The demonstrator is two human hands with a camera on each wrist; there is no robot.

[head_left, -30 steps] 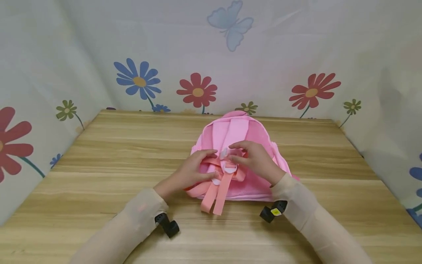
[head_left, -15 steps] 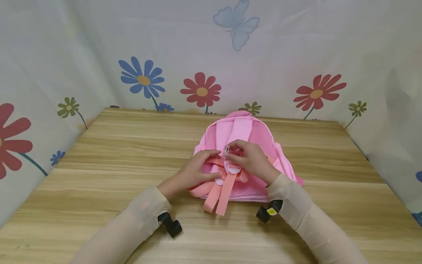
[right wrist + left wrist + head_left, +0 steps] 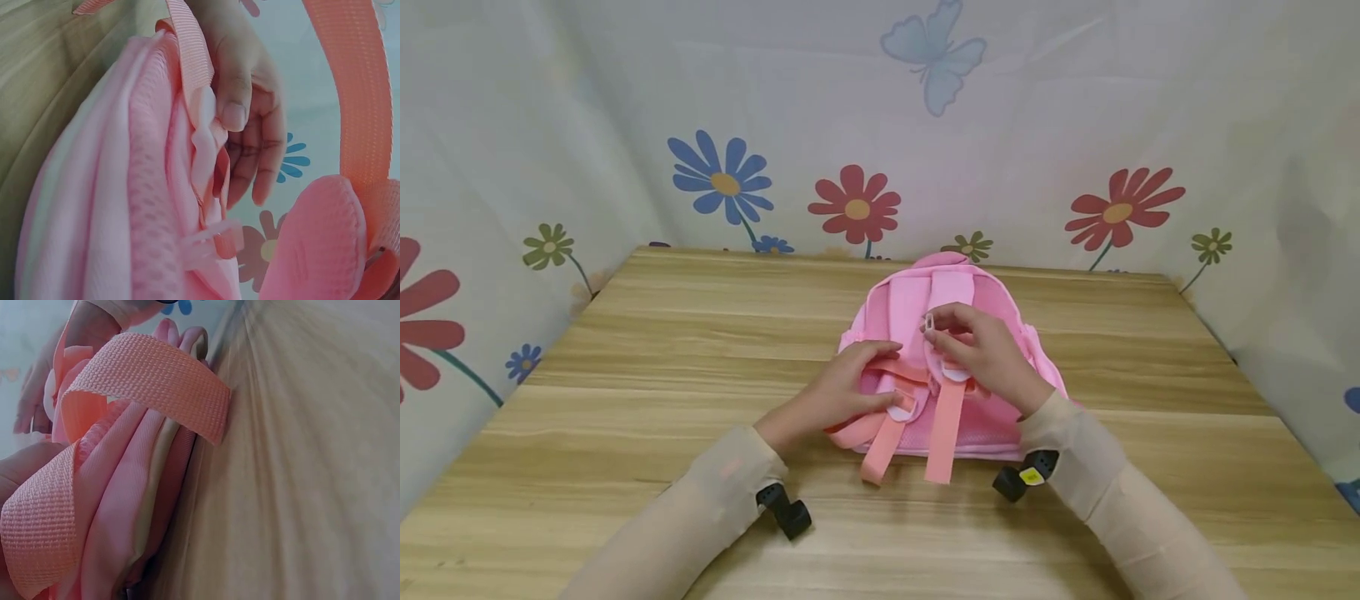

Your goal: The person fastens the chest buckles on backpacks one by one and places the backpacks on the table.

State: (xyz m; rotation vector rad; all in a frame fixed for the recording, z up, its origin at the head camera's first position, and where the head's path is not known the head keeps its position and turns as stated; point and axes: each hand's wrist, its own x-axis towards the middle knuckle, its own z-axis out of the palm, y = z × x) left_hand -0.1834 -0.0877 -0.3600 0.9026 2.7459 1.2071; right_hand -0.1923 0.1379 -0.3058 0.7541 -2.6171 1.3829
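A pink backpack (image 3: 1000, 417) lies with its shoulder straps upward. My right hand (image 3: 992, 354) pinches a small pale buckle piece (image 3: 928, 322) between thumb and fingertips, above the right shoulder strap (image 3: 953, 287). My left hand (image 3: 831, 392) rests at the left strap, fingers loosely curved, its thumb beside a white strap adjuster (image 3: 902, 407). In the right wrist view, the left thumb touches the strap edge, and a clear plastic buckle part (image 3: 212, 242) lies below that hand. The left wrist view shows looped orange webbing (image 3: 150, 378) beside the left thumb (image 3: 28, 465).
The backpack sits on a wood-grain table (image 3: 685, 317). Two loose orange strap ends (image 3: 945, 442) hang toward the front. A cloth backdrop (image 3: 1015, 108) with printed flowers stands behind and at both sides. Each wrist wears a small black camera (image 3: 786, 510).
My right hand has moved right and slightly up with the buckle piece. The right strap and its loose end have shifted right, apart from the left strap. My left hand stays nearly still.
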